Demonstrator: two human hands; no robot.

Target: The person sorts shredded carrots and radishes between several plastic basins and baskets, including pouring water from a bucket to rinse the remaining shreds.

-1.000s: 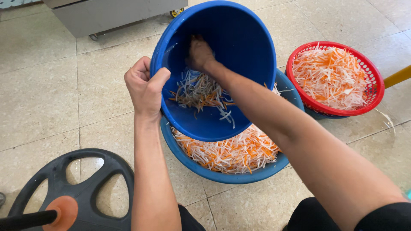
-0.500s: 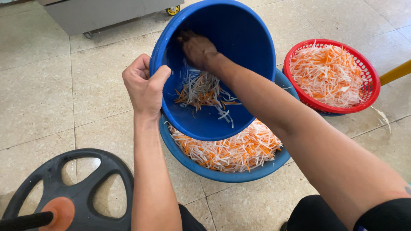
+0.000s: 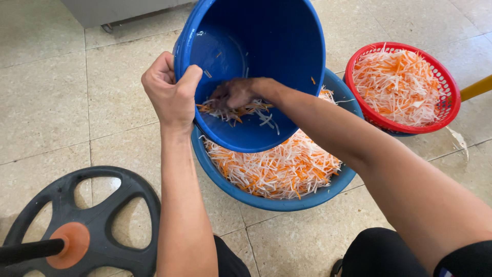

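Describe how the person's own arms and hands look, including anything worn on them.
Both forearms are bare, with no gloves, rings or watch in view. The left hand and right hand are uncovered. A dark sleeve edge shows on the right upper arm.

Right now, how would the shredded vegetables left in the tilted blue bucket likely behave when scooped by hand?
The shredded vegetables look thin and limp, so they would likely droop and tangle. Stray shreds stuck to the tilted blue bucket suggest they are wet and clingy. The right hand probably drags clumps, not single strands.

Left hand [image 3: 171, 95] grips tilted blue tub [image 3: 256, 56] rim; right hand [image 3: 233, 94] among shreds [image 3: 241, 110] inside.
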